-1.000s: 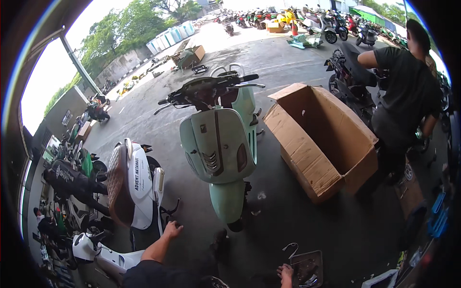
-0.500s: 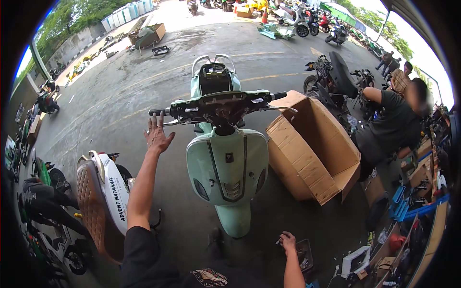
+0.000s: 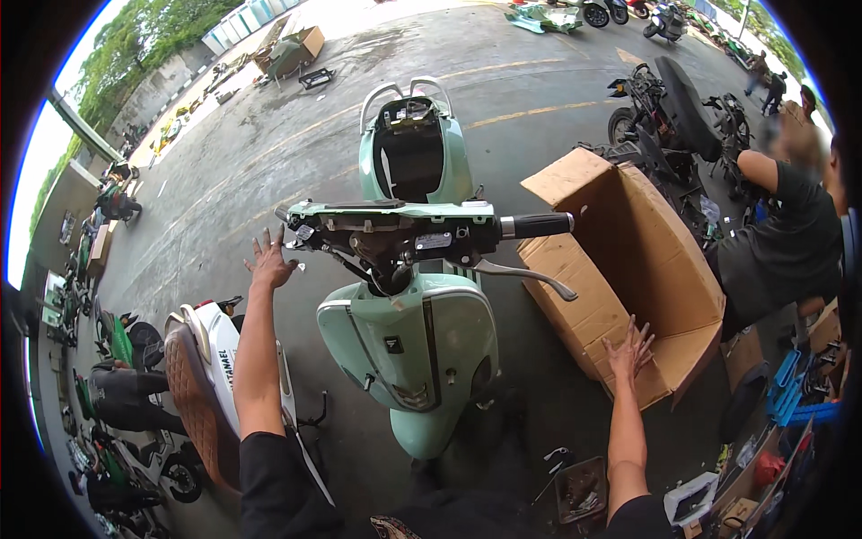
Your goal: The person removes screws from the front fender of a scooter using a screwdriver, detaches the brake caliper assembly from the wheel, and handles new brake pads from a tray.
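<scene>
In front of me stands a mint-green scooter with its handlebar uncovered, turned at an angle, wiring showing. My left hand has its fingers spread beside the handlebar's left end; whether the fingertips touch it I cannot tell. The black right grip and its brake lever stick out toward the box. My right hand is stretched out, fingers apart and holding nothing, over the near edge of an open cardboard box. Behind the handlebar the scooter's seat opening gapes without a seat.
A small tray of loose parts lies on the floor near my right arm. At left stands a white scooter with a brown quilted seat. A person in dark clothes sits beyond the box, near a partly stripped motorcycle.
The handlebar has swung round, its right end coming nearer me. My right hand has risen from beside the parts tray to the box, its fingers opening. The view has shifted.
</scene>
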Available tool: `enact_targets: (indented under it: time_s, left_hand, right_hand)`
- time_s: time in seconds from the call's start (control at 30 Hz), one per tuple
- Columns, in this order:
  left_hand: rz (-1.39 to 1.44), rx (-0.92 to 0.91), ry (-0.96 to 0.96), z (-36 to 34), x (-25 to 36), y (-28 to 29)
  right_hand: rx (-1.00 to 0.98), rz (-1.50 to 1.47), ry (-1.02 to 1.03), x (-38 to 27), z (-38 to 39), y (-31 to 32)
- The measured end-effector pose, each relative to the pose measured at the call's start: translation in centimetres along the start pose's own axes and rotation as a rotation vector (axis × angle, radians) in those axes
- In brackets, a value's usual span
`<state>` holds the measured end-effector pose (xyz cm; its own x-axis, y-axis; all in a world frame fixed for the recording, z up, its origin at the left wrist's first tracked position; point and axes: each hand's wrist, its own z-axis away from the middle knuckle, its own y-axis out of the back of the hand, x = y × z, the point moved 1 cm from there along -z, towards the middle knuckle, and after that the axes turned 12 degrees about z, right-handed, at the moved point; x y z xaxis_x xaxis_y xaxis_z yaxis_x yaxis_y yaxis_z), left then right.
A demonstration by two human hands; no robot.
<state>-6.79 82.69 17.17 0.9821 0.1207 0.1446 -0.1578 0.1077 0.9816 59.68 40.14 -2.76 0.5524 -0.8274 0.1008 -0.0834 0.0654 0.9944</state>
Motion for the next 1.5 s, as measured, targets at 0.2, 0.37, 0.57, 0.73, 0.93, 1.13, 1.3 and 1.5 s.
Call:
enact_targets:
  time_s: [0.2, 0.37, 0.57, 0.73, 0.93, 1.13, 1.3, 1.5]
  left_hand:
    - [0.414, 0.428, -0.168, 9.0, -0.6, -7.2]
    - [0.842, 0.425, 0.29, 20.9, -7.5, -17.4]
    - [0.629, 0.027, 0.768, 38.5, -9.7, -31.2]
    - [0.952, -0.528, 1.351, 46.0, -4.6, -38.7]
    - [2.148, -0.142, 1.802, 41.9, -0.2, -46.5]
    - [2.223, -0.059, 1.499, 43.6, -3.8, -46.4]
    - [2.164, 0.02, 1.316, 43.9, -10.9, -46.6]
    - [1.887, -0.13, 0.902, 50.0, -12.6, -48.4]
  right_hand:
    - [0.088, 0.191, -0.108, 1.2, -13.1, -5.6]
    - [0.104, 0.19, -0.088, 3.1, -14.6, -5.5]
    - [0.11, 0.177, -0.05, 1.0, -7.6, -6.4]
    - [0.184, 0.08, 0.02, 1.3, -4.3, -6.5]
    - [0.12, 0.05, 0.061, 2.2, -4.3, -7.4]
    - [0.082, 0.108, 0.005, 1.4, -4.2, -7.3]
    - [0.3, 0.138, 0.078, 1.1, -4.0, -6.7]
    - [0.244, -0.4, 0.516, -7.2, 14.7, -20.0]
